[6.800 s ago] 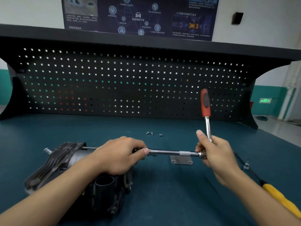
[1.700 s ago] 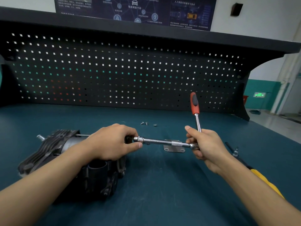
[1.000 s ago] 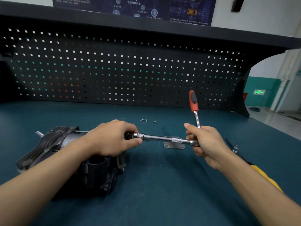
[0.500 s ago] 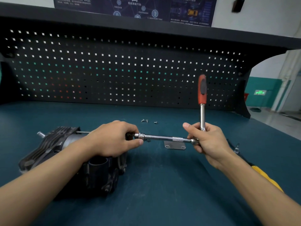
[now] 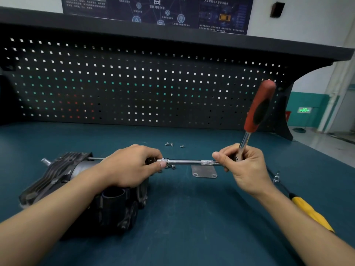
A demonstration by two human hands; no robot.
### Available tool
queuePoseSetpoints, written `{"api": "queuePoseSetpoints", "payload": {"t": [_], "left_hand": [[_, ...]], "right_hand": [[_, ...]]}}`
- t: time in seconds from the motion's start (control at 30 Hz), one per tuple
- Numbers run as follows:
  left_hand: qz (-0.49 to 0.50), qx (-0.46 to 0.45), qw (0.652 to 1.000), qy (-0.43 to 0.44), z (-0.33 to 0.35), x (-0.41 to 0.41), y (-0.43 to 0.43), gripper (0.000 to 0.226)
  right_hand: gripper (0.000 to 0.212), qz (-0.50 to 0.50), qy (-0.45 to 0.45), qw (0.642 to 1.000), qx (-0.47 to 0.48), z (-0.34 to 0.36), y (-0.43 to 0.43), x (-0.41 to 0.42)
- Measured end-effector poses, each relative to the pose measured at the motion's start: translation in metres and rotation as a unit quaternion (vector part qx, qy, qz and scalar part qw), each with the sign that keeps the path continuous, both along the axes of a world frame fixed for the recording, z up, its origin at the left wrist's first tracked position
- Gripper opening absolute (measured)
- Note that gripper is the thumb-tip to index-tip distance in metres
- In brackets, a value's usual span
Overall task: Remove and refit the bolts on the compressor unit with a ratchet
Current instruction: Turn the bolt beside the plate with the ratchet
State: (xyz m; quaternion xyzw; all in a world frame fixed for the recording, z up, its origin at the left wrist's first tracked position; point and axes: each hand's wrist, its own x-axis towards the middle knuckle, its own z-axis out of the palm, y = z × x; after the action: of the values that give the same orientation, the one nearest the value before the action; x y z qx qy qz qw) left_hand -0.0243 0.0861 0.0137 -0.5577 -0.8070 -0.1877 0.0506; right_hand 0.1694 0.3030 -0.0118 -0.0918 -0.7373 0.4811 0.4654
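Observation:
The dark finned compressor unit (image 5: 63,175) lies on its side on the teal bench at the left. My left hand (image 5: 128,167) lies over its right end and pinches the socket end of a chrome extension bar (image 5: 188,161). The bar runs level to the right into the ratchet head. My right hand (image 5: 244,166) grips that head and the lower shaft of the ratchet. The red and black ratchet handle (image 5: 259,106) stands up, tilted to the right. The socket and the bolt are hidden under my left fingers.
Three loose bolts (image 5: 172,144) lie behind the bar, and more small bolts (image 5: 171,167) sit just under it. A small metal plate (image 5: 204,171) lies flat below the bar. A yellow-handled tool (image 5: 307,210) lies at the right. The black pegboard (image 5: 134,83) closes off the back of the bench.
The ratchet handle has swung from leaning slightly left, through upright, to tilting right. Both hands keep their hold and the compressor has not moved.

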Motion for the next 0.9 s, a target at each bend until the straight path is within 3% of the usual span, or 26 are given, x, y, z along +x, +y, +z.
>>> {"api": "queuePoseSetpoints", "payload": {"t": [0.17,0.27,0.43,0.53,0.73,0.9], "left_hand": [[-0.001,0.004,1.000,-0.024,0.000,-0.002,0.000,0.026],[-0.007,0.014,0.999,-0.038,0.000,-0.002,0.001,0.025],[-0.010,0.016,0.999,-0.046,-0.001,-0.003,0.001,0.025],[-0.008,0.016,0.999,-0.036,-0.001,-0.003,0.002,0.026],[-0.007,0.019,0.999,-0.027,-0.001,-0.002,0.001,0.026],[0.000,0.018,1.000,-0.015,-0.001,-0.001,0.001,0.027]], "right_hand": [[0.043,-0.013,-0.089,0.995,-0.045,0.006,-0.006,0.002],[0.035,-0.037,-0.110,0.982,-0.152,0.012,-0.009,-0.001],[0.035,0.019,-0.177,0.910,-0.375,0.019,-0.007,0.001],[0.034,0.077,-0.175,0.871,-0.453,0.019,-0.006,0.004],[0.033,0.112,-0.200,0.861,-0.454,0.021,-0.001,0.007],[0.037,0.078,-0.208,0.918,-0.330,0.013,-0.004,0.006]]}}
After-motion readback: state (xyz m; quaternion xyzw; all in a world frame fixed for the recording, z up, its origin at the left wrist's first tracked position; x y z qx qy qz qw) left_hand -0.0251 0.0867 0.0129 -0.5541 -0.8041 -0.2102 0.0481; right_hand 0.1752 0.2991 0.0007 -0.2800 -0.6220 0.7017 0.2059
